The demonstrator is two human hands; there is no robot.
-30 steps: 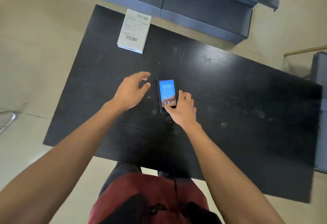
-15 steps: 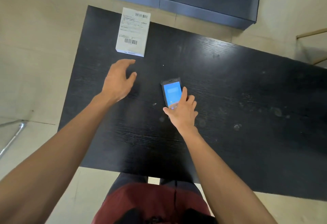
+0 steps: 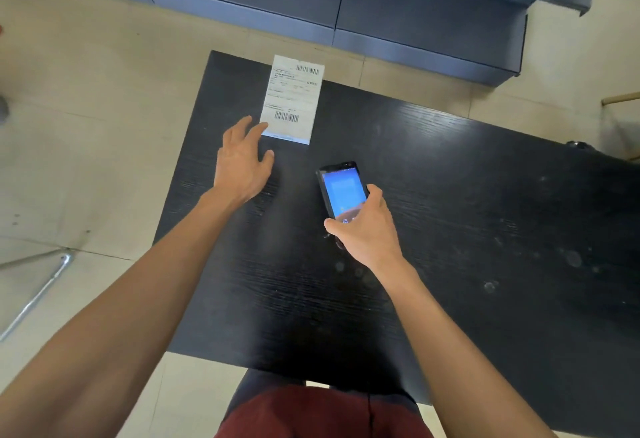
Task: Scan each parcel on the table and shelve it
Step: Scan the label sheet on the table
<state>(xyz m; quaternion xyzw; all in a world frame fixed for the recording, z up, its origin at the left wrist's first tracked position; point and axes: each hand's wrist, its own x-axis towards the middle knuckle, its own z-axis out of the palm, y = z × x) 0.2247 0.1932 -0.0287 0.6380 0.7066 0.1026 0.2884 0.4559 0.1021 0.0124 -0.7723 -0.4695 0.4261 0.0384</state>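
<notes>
Since only one parcel (image 3: 292, 100) shows on the counter (image 3: 450, 195), a flat white box with a printed label and two barcodes facing up near the far left corner, the job looks to be at its last visible item, though parts of the counter run out of view. That parcel is neither lifted nor, as far as one can judge, scanned. The left hand (image 3: 242, 160) reaches toward it with fingers spread and relaxed, its fingertips at the box's near left corner; whether they touch it cannot be told. The right hand (image 3: 363, 226) grips the lower end of a handheld scanner (image 3: 343, 190), thumb on one edge and fingers round the other, its blue screen lit and tilted up off the counter. Beyond the counter stand dark blue shelves (image 3: 398, 8), and no parcels show on the parts in view. What remains, judging by this: take hold of the box, scan a barcode, carry it to a shelf.
</notes>
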